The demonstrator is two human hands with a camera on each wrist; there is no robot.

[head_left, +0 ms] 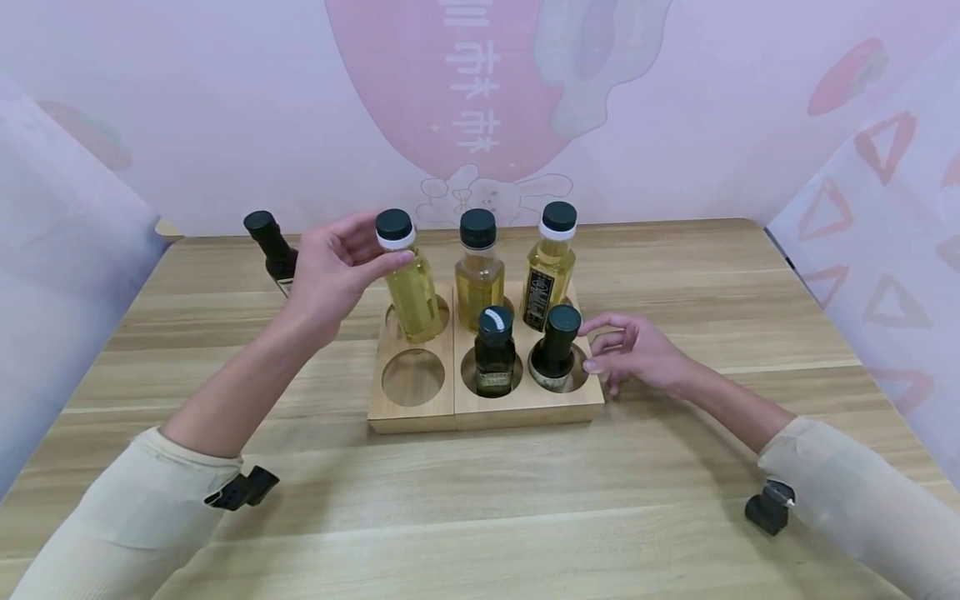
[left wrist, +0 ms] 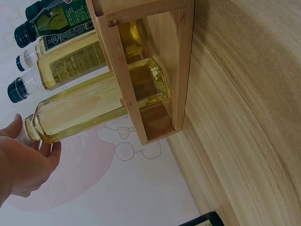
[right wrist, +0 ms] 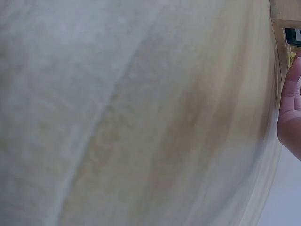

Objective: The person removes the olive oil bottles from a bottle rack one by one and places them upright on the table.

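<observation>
Left hand (head_left: 330, 271) pinches a bottle (head_left: 415, 300), seemingly seating it at the far-left corner of the rack (head_left: 412, 423) before release; right hand (head_left: 637, 354) loose.

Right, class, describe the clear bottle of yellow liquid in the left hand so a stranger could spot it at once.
On the wood-grain table, find the pale wooden rack with round holes. In its back row, take the leftmost clear bottle of yellow liquid. Unlike the two yellow-filled bottles beside it, this one is gripped at its neck by the left hand.
</observation>
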